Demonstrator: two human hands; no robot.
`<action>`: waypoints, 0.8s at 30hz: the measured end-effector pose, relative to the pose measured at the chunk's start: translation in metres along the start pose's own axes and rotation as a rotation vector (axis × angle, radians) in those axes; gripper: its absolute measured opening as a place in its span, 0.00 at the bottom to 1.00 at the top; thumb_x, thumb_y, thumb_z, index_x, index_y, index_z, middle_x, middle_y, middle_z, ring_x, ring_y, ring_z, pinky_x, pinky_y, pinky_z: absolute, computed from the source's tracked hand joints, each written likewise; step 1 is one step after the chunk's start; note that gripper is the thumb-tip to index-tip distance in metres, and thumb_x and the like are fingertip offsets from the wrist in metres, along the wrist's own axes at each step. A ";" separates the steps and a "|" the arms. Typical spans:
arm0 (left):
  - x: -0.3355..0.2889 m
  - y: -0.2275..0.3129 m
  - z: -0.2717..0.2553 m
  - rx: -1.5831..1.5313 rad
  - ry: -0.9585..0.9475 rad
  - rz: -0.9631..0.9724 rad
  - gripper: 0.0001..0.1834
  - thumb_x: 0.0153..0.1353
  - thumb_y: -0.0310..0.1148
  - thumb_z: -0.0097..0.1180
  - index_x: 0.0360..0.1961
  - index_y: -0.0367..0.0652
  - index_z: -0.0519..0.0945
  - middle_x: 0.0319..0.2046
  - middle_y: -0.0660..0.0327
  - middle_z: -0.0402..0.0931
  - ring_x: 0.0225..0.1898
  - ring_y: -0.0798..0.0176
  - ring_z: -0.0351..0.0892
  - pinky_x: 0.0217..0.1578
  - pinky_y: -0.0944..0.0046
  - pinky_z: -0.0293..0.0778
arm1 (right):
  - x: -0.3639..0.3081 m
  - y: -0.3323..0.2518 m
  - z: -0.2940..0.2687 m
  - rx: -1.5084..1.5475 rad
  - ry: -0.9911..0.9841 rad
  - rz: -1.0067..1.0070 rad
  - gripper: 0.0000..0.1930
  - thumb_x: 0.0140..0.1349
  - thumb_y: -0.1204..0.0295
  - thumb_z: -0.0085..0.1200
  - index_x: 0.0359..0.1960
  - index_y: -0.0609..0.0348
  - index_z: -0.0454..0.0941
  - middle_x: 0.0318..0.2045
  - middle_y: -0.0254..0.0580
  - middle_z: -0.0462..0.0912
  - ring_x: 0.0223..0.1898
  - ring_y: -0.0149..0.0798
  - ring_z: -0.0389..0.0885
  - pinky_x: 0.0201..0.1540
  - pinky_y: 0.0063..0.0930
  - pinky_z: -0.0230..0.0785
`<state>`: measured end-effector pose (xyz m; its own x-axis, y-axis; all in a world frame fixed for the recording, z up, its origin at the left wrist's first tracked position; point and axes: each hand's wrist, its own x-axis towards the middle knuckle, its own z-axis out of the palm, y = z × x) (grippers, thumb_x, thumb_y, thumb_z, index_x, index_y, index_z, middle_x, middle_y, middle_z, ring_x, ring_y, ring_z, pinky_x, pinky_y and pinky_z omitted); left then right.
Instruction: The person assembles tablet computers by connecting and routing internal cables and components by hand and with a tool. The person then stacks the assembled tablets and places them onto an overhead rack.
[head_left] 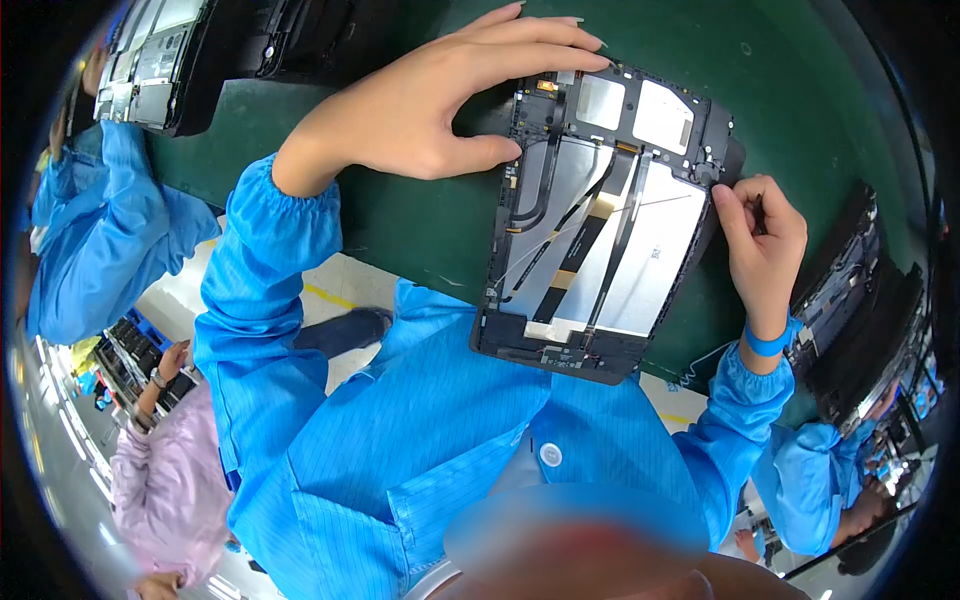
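An opened tablet (640, 250) lies tilted on the green table, its inside facing up. Silver plates, black flex cables and a dark frame show in it. My left hand (420, 100) reaches over its upper left corner with fingers stretched and apart; the thumb touches the left edge, and the fingertips rest by the top edge. At the right edge, my right hand (762, 225) is closed, thumb and curled index finger pinching the rim. A dark layer sticks out from under the tablet beside that hand. Whether the fingers also hold a small part cannot be made out.
The green work table (420, 225) stretches across the view. More opened tablets (155, 70) stand at the upper left, and others (850, 300) at the right. A coiled cord (690, 378) hangs near my right wrist strap (770, 342). Other people in blue and pink sit on both sides.
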<state>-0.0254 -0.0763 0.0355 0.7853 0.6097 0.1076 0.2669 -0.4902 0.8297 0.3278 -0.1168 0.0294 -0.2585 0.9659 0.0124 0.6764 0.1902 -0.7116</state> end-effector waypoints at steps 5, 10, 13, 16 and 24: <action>0.004 0.003 -0.004 0.010 -0.065 -0.077 0.45 0.55 0.32 0.61 0.76 0.42 0.60 0.74 0.44 0.55 0.78 0.40 0.49 0.75 0.34 0.34 | -0.001 -0.001 0.000 0.001 0.008 -0.016 0.10 0.61 0.74 0.68 0.27 0.61 0.78 0.15 0.27 0.59 0.20 0.22 0.55 0.22 0.23 0.46; 0.004 0.003 -0.002 0.007 -0.063 -0.070 0.45 0.55 0.30 0.61 0.76 0.42 0.60 0.74 0.44 0.55 0.78 0.40 0.47 0.75 0.34 0.34 | -0.002 0.000 0.001 0.011 0.010 -0.021 0.10 0.60 0.75 0.69 0.27 0.61 0.78 0.15 0.26 0.59 0.20 0.22 0.55 0.23 0.23 0.46; 0.003 0.000 -0.001 -0.016 -0.068 -0.066 0.46 0.55 0.29 0.60 0.76 0.42 0.59 0.74 0.44 0.54 0.79 0.41 0.46 0.75 0.34 0.32 | -0.001 0.000 0.002 0.013 0.010 -0.019 0.10 0.60 0.74 0.69 0.27 0.61 0.78 0.15 0.27 0.59 0.20 0.22 0.55 0.23 0.23 0.46; 0.004 0.003 -0.002 0.012 -0.079 -0.057 0.46 0.54 0.27 0.59 0.77 0.42 0.57 0.75 0.44 0.53 0.79 0.41 0.43 0.75 0.33 0.30 | -0.002 -0.001 0.000 0.023 0.023 -0.030 0.10 0.60 0.75 0.69 0.27 0.61 0.78 0.15 0.27 0.60 0.20 0.22 0.55 0.23 0.23 0.46; 0.002 0.001 0.000 0.005 -0.128 -0.151 0.47 0.55 0.26 0.59 0.77 0.45 0.55 0.76 0.46 0.49 0.80 0.41 0.39 0.74 0.32 0.26 | -0.001 -0.003 0.003 0.024 0.010 -0.034 0.11 0.59 0.74 0.70 0.27 0.61 0.78 0.15 0.28 0.60 0.20 0.22 0.56 0.22 0.23 0.46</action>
<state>-0.0231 -0.0754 0.0362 0.8005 0.5927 -0.0889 0.3898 -0.4021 0.8285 0.3244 -0.1192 0.0295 -0.2736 0.9608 0.0439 0.6504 0.2185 -0.7275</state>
